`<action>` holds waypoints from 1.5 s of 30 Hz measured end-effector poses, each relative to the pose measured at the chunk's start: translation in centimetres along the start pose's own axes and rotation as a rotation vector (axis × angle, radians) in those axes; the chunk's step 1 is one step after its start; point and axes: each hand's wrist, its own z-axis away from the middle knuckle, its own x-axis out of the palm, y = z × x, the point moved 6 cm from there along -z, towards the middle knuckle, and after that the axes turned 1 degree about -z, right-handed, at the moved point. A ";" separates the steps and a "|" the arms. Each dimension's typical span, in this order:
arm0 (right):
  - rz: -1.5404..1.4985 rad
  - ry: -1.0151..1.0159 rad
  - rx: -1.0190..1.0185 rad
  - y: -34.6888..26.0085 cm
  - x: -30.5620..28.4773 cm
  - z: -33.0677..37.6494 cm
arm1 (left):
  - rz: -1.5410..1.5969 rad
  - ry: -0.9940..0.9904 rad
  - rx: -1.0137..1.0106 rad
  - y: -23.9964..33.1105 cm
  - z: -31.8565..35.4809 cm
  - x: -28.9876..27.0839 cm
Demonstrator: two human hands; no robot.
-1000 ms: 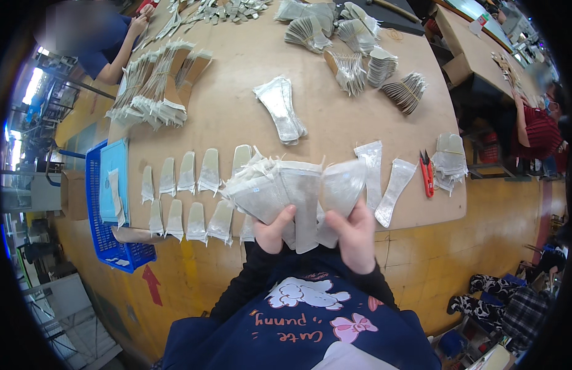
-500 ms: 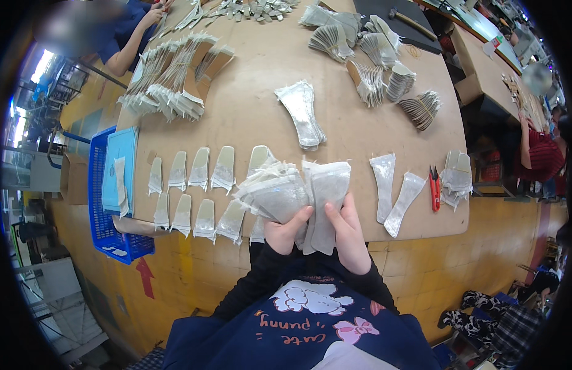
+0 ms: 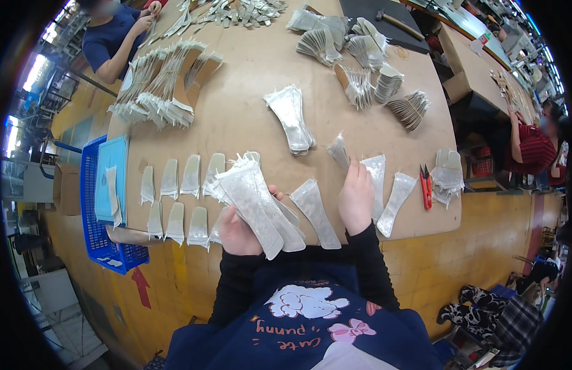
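Observation:
In my left hand is a fanned stack of silvery-white flared fabric pieces, frayed at the wide end, held over the table's near edge. My right hand, to the right of the stack, has its fingertips on another such piece that tilts up from the table. One flared piece lies between my hands. Two more flared pieces, one partly behind my right hand and one farther right, lie nearby. Ahead is a small pile of silvery pieces.
Two rows of short tapered pieces lie at left, by a blue basket. Red-handled snips and a small stack lie right. Tied bundles and a hammer are farther back. A co-worker sits far left.
My hands have moved apart. The left has gone left with the stack; the right has gone slightly right and forward with a piece. A flared piece now lies on the table between them.

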 end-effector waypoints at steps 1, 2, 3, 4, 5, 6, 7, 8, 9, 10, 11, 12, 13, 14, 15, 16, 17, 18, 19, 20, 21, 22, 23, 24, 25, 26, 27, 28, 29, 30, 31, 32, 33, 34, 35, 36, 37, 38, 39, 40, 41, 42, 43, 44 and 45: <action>-0.110 0.021 -0.037 -0.1 -0.2 -0.5 | 0.011 -0.028 -0.007 0.3 0.1 0.0; -0.328 0.049 -0.070 -0.5 -0.5 -1.0 | 0.013 -0.041 -0.005 0.6 0.4 -0.1; -0.539 0.049 -0.077 -0.9 -0.9 -1.8 | 0.010 -0.066 -0.007 0.8 0.6 -0.1; -0.742 0.072 -0.129 -1.8 -1.5 -3.0 | 0.008 -0.097 -0.008 0.9 0.6 0.0; -0.793 0.055 -0.124 -2.7 -1.4 -4.4 | -0.023 -0.084 -0.018 0.9 0.7 -0.2; -0.846 0.123 -0.279 -4.3 -1.9 -5.7 | -0.054 -0.072 -0.028 0.9 1.0 -0.4; -0.849 0.063 -0.215 -5.2 -0.8 -7.3 | -0.069 -0.092 -0.036 0.8 1.3 -0.3; -0.854 0.045 -0.232 -6.4 0.3 -8.7 | -0.045 -0.095 -0.036 0.8 1.6 -0.3; -0.877 0.085 -0.317 -7.8 1.1 -9.9 | -0.003 -0.133 -0.035 0.8 1.8 -0.2; -0.779 0.035 -0.235 -8.7 3.1 -11.4 | 0.039 -0.173 -0.035 0.8 2.2 0.0; -0.711 0.027 -0.183 -9.3 4.6 -12.1 | 0.005 -0.144 -0.016 1.0 2.5 -0.2; -0.525 0.060 -0.202 -9.9 5.5 -12.2 | -0.027 -0.116 -0.003 1.1 2.8 -0.5; -0.352 0.077 -0.177 -10.0 6.2 -12.4 | -0.068 -0.073 -0.009 1.1 3.0 -0.8; -0.153 0.019 -0.103 -9.6 7.0 -12.5 | -0.079 -0.070 0.000 1.2 3.2 -0.9; -0.221 0.148 -0.150 -9.6 6.0 -12.2 | -0.102 -0.050 -0.002 1.2 3.2 -1.0; -0.261 0.200 -0.161 -9.4 5.2 -11.5 | -0.129 -0.057 0.001 1.2 3.2 -1.0; -0.300 0.244 -0.178 -9.2 4.1 -10.2 | -0.169 0.001 0.023 1.0 3.2 -1.3; -0.391 0.229 -0.209 -8.9 3.1 -8.9 | -0.225 0.022 0.052 1.0 3.1 -1.4; -0.483 0.214 -0.242 -8.4 1.8 -7.3 | -0.274 0.029 0.079 0.8 2.9 -1.3; -0.583 0.250 -0.319 -8.0 0.1 -5.5 | -0.328 0.029 0.119 0.7 2.7 -1.2; -0.767 0.061 -0.274 -7.3 -0.2 -3.6 | -0.354 0.057 0.110 0.4 2.5 -1.2; -0.970 -0.028 -0.323 -7.0 -1.3 -1.2 | -0.387 0.081 0.107 0.1 2.2 -1.1; -1.013 -0.098 -0.291 -6.7 -1.8 0.8 | -0.425 0.111 0.110 -0.1 2.0 -1.1; -1.073 -0.112 -0.324 -6.6 -2.5 2.6 | -0.465 0.114 0.099 -0.5 1.8 -0.9; -1.101 -0.181 -0.263 -6.1 -2.4 4.1 | -0.509 0.124 0.091 -0.8 1.6 -0.8; -1.130 -0.243 -0.203 -5.6 -2.3 5.4 | -0.556 0.131 0.085 -1.3 1.4 -0.7; -1.161 -0.289 -0.147 -5.2 -2.0 6.7 | -0.559 0.079 0.039 -1.9 1.2 -0.4; -1.170 -0.262 -0.083 -4.7 -1.7 7.5 | -0.611 0.096 0.028 -2.4 1.1 -0.4; -1.180 -0.218 -0.027 -4.2 -1.4 8.0 | -0.655 0.107 0.031 -3.1 1.1 -0.3; -1.191 -0.174 0.028 -3.7 -1.1 8.4 | -0.699 0.111 0.028 -3.7 1.1 -0.2; -1.161 -0.095 0.033 -3.2 -1.2 8.6 | -0.745 0.148 0.023 -4.1 1.0 -0.4; -1.131 -0.065 0.019 -2.8 -1.1 8.8 | -0.773 0.164 0.025 -4.4 1.2 -0.4; -1.099 -0.040 0.009 -2.4 -1.2 9.0 | -0.800 0.178 0.024 -4.7 1.4 -0.4; -1.072 0.005 0.007 -1.9 -1.3 9.1 | -0.826 0.184 0.018 -5.0 1.5 -0.5; -1.065 0.006 -0.011 -1.7 -1.3 9.2 | -0.833 0.180 0.018 -5.1 1.6 -0.5; -1.065 0.022 -0.023 -1.5 -1.3 9.3 | -0.837 0.176 0.014 -5.2 1.7 -0.6; -1.065 0.035 -0.036 -1.3 -1.3 9.3 | -0.841 0.173 0.011 -5.2 1.8 -0.7; -1.085 0.049 -0.028 -1.1 -1.3 9.4 | -0.827 0.166 0.013 -5.3 1.8 -0.7; -1.107 0.058 -0.023 -1.0 -1.3 9.5 | -0.814 0.162 0.018 -5.3 1.9 -0.8; -1.131 0.064 -0.021 -1.0 -1.3 9.6 | -0.800 0.162 0.027 -5.3 1.9 -0.8; -1.154 0.066 -0.009 -1.0 -1.2 9.7 | -0.794 0.169 0.029 -5.4 1.8 -0.9; -1.178 0.076 0.029 -0.8 -1.2 9.9 | -0.788 0.177 0.034 -5.4 1.8 -0.9; -1.208 0.081 0.072 -0.5 -1.2 10.0 | -0.785 0.195 0.025 -5.4 1.7 -0.9; -1.225 0.091 0.109 -0.2 -1.3 10.0 | -0.755 0.178 0.005 -5.3 1.6 -0.7; -1.252 0.140 0.177 0.6 -1.6 10.2 | -0.727 0.175 -0.027 -5.2 1.5 -0.6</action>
